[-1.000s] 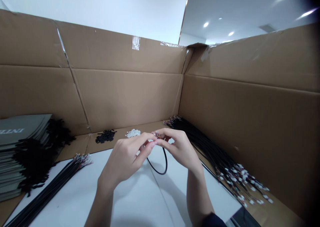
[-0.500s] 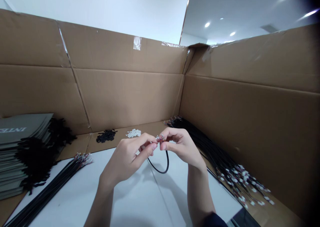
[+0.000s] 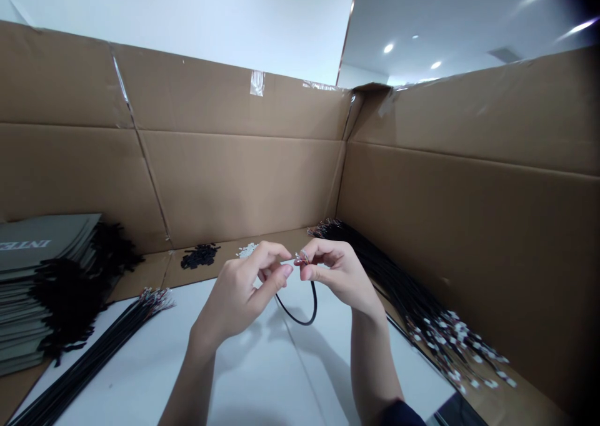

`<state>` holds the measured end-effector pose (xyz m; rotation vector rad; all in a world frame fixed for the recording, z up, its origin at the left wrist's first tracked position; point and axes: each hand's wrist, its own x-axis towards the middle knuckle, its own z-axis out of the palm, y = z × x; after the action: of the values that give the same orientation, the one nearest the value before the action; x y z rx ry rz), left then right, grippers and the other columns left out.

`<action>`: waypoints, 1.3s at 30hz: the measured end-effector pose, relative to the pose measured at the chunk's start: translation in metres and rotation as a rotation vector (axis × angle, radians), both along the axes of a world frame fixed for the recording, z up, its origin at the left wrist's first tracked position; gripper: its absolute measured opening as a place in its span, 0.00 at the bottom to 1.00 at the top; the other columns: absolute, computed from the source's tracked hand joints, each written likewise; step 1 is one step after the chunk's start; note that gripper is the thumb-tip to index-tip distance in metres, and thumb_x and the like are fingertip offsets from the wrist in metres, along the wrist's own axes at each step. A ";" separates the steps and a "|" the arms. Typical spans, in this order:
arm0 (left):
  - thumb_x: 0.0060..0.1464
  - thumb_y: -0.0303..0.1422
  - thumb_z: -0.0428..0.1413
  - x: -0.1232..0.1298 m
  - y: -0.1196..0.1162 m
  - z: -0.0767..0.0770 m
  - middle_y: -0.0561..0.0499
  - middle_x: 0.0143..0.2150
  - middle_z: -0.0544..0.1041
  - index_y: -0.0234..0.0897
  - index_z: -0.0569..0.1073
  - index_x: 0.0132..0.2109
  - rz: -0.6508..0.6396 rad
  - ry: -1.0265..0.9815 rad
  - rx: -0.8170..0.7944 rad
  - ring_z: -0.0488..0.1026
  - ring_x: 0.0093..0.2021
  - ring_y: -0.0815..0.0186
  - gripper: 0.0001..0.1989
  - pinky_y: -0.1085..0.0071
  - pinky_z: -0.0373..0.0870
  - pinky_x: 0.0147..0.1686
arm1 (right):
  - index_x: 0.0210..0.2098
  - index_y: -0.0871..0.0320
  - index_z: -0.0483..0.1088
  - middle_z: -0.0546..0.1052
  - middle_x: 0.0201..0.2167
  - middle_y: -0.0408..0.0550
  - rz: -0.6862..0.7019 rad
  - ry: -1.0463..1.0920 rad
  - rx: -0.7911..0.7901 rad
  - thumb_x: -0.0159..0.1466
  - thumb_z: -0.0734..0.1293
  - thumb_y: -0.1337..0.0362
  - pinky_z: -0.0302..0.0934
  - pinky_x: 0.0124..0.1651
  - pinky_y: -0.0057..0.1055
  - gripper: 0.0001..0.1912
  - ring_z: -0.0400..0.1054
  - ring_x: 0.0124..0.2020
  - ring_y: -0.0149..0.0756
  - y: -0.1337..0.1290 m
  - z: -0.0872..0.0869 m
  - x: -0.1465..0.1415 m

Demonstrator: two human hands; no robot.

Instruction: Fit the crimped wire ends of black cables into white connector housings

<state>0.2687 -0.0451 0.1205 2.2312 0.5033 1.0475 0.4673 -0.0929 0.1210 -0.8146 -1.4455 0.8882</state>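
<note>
My right hand [image 3: 330, 267] pinches the end of a black cable [image 3: 309, 321] between thumb and fingertips. Thin coloured wires [image 3: 302, 258] fan out from that end, pointing toward my left hand. From the grip the cable hangs in a loop, then runs up and left behind my other hand. My left hand [image 3: 257, 279] is open just left of the wires, thumb and forefinger parted, with a small gap to the wire tips. Its other fingers are curled and partly hidden; whether they touch the cable I cannot tell.
Cardboard walls [image 3: 244, 182] enclose the white work surface [image 3: 262, 376]. A cable bundle [image 3: 98, 345] lies left, beside stacked grey bags [image 3: 28, 301]. Behind are piles of black pieces [image 3: 200, 256] and white pieces [image 3: 246, 250]. More cables [image 3: 389, 276] with white connectors [image 3: 459, 332] lie right.
My left thumb and forefinger have parted and drawn slightly left, off the wire ends. My right hand keeps its pinch in nearly the same place.
</note>
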 end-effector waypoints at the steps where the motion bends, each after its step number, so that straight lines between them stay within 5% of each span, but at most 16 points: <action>1: 0.67 0.37 0.51 0.000 0.000 0.000 0.58 0.37 0.81 0.45 0.67 0.49 0.002 -0.007 0.003 0.78 0.35 0.71 0.06 0.76 0.70 0.35 | 0.27 0.59 0.75 0.76 0.24 0.42 -0.003 -0.003 -0.001 0.53 0.80 0.62 0.61 0.31 0.25 0.11 0.65 0.26 0.28 0.000 0.000 0.000; 13: 0.68 0.36 0.50 0.002 0.001 -0.002 0.55 0.37 0.82 0.45 0.69 0.52 -0.008 0.010 0.054 0.77 0.32 0.69 0.08 0.74 0.70 0.34 | 0.27 0.59 0.74 0.77 0.25 0.43 -0.005 -0.041 0.009 0.55 0.79 0.60 0.63 0.33 0.28 0.12 0.68 0.28 0.31 -0.001 0.003 -0.001; 25: 0.67 0.34 0.51 0.002 -0.002 0.001 0.58 0.29 0.77 0.42 0.68 0.43 -0.047 -0.010 -0.015 0.73 0.29 0.71 0.03 0.75 0.68 0.32 | 0.27 0.59 0.74 0.76 0.25 0.43 -0.021 -0.004 -0.012 0.54 0.79 0.56 0.61 0.33 0.28 0.15 0.65 0.27 0.30 0.001 -0.002 -0.001; 39: 0.66 0.33 0.53 0.004 0.003 -0.004 0.56 0.33 0.80 0.43 0.69 0.50 0.030 -0.101 0.076 0.75 0.30 0.70 0.07 0.74 0.72 0.34 | 0.26 0.59 0.73 0.76 0.25 0.44 -0.025 -0.027 -0.007 0.56 0.78 0.55 0.61 0.32 0.29 0.15 0.66 0.27 0.31 0.000 -0.001 -0.004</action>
<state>0.2726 -0.0424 0.1161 2.2290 0.4620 1.2065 0.4634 -0.0927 0.1196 -0.8511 -1.4536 0.8667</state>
